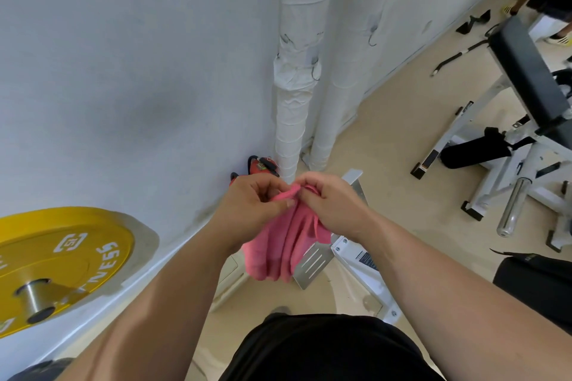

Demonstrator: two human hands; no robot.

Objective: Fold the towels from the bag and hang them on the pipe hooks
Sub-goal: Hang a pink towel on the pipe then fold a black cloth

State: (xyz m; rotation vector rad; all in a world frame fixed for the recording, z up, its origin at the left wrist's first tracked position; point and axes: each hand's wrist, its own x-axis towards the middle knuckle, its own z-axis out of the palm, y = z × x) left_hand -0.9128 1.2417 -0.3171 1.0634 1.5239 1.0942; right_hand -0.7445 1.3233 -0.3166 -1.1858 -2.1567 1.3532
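A pink towel (284, 247) hangs bunched in front of me, its top edge held between both hands. My left hand (250, 204) pinches a loop of the towel's upper edge with thumb and fingers. My right hand (331, 207) grips the same top edge from the right, fingers curled. Two white wrapped pipes rise in the corner ahead: the left pipe (294, 77) carries a small wire hook (315, 71), and the right pipe (349, 71) carries another hook (372, 37). Both hooks are bare. No bag is in view.
A yellow weight plate (62, 260) on a bar sticks out at the lower left by the white wall. A red fire extinguisher (258, 168) stands at the pipe base. A white metal machine frame (346, 257) lies below my hands. A black-padded bench (526, 71) stands right.
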